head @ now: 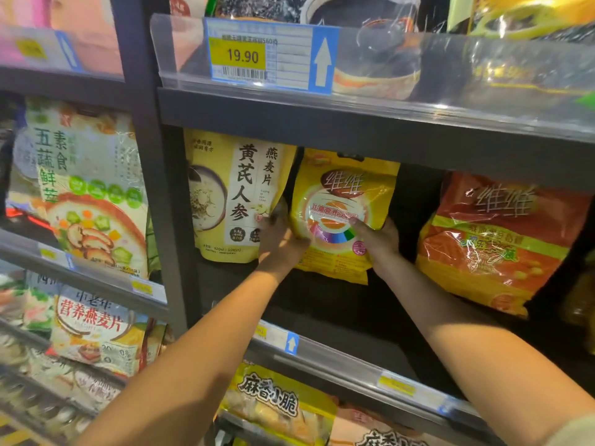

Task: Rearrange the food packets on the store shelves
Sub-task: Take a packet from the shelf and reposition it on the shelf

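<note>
Yellow packet point(341, 214) | left hand point(280, 243), right hand point(380, 239) — grips clamped on its side edges | open gap before orange packet point(495, 239)

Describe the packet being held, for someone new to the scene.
Find the 19.90 price tag; look on the shelf below it. The bright yellow packet is between a pale oat packet and an orange-red packet. Only it bears a rainbow ring.

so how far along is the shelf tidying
Early to midway, I'd guess. The pale oat packet stands upright at the left, looking settled. The left hand and right hand grip the yellow packet beside it. The leaning red packet, across a gap, likely needs straightening.
</note>
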`<action>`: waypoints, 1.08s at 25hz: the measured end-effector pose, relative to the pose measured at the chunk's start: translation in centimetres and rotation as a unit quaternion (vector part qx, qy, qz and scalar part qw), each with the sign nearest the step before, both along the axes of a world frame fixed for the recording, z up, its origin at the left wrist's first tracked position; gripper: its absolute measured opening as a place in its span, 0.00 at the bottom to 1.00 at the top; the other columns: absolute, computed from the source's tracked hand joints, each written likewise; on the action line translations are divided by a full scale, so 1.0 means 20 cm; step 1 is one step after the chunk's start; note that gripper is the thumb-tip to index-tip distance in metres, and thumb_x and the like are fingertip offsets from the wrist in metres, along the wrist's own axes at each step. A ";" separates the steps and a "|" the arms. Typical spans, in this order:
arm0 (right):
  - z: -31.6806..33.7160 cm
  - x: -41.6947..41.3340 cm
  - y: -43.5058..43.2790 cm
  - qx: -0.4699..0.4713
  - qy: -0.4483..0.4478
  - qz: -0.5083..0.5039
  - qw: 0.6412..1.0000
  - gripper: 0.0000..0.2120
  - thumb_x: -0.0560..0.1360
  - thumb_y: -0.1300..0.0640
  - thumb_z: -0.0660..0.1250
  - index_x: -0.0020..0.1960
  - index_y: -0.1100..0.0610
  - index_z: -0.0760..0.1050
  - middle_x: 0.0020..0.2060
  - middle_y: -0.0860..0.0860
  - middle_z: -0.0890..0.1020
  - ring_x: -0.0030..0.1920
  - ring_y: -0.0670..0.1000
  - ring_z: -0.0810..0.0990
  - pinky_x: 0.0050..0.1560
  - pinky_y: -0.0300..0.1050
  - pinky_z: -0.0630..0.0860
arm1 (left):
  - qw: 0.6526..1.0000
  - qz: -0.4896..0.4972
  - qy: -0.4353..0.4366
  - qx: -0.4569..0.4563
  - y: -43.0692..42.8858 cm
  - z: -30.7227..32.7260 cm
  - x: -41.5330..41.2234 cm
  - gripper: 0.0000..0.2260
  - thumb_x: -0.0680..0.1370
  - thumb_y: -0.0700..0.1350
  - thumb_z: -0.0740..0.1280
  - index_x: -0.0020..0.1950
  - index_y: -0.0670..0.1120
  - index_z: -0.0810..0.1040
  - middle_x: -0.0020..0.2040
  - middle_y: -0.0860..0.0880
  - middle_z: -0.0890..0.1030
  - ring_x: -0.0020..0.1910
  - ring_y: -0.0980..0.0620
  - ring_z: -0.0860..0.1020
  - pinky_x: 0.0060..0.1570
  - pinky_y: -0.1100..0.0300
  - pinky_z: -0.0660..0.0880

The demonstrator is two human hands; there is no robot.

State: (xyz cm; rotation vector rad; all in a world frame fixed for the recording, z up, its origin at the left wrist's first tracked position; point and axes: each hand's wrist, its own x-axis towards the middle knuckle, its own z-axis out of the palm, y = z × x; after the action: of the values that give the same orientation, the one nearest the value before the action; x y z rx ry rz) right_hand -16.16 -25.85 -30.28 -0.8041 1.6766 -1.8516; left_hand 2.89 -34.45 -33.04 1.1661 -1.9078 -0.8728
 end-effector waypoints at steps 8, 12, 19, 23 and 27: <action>0.02 0.01 -0.01 0.022 0.016 -0.013 1.000 0.21 0.73 0.54 0.80 0.63 0.50 0.78 0.60 0.52 0.85 0.53 0.52 0.86 0.48 0.52 0.85 | 0.997 -0.073 0.021 0.021 0.04 0.02 0.09 0.16 0.77 0.48 0.75 0.62 0.47 0.77 0.60 0.46 0.83 0.62 0.45 0.80 0.59 0.55 0.73; 0.06 0.00 0.04 0.066 0.036 -0.006 0.997 0.21 0.73 0.51 0.80 0.62 0.48 0.76 0.60 0.53 0.84 0.52 0.52 0.85 0.49 0.50 0.84 | 0.997 -0.062 -0.011 0.042 0.09 0.08 0.09 0.14 0.77 0.48 0.74 0.59 0.45 0.77 0.58 0.46 0.82 0.60 0.45 0.79 0.58 0.55 0.73; 0.09 -0.03 0.29 0.155 0.110 0.030 0.981 0.38 0.73 0.48 0.79 0.77 0.57 0.67 0.73 0.56 0.76 0.70 0.56 0.77 0.61 0.48 0.74 | 0.985 -0.057 -0.163 0.028 0.23 0.15 0.14 0.23 0.79 0.51 0.71 0.72 0.48 0.74 0.70 0.48 0.76 0.69 0.44 0.74 0.66 0.52 0.72; 0.09 -0.02 0.50 0.188 0.137 0.062 0.971 0.42 0.73 0.43 0.78 0.79 0.54 0.63 0.76 0.55 0.71 0.73 0.57 0.73 0.63 0.49 0.74 | 0.981 -0.025 -0.193 0.006 0.44 0.20 0.21 0.24 0.79 0.53 0.71 0.73 0.48 0.72 0.71 0.43 0.76 0.69 0.40 0.76 0.67 0.47 0.74; 0.06 0.06 0.69 0.195 0.181 0.097 0.959 0.39 0.74 0.43 0.76 0.79 0.53 0.64 0.76 0.54 0.71 0.74 0.56 0.72 0.71 0.53 0.72 | 0.975 0.002 -0.218 -0.051 0.68 0.22 0.35 0.21 0.79 0.57 0.70 0.68 0.49 0.75 0.62 0.43 0.79 0.61 0.39 0.79 0.57 0.44 0.79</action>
State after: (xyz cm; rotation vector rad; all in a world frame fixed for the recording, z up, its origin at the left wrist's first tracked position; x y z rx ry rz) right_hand -14.93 -12.15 -29.12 -1.1324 2.0149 -1.2350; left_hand 9.88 -20.77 -28.67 1.3820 -2.2657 -0.5357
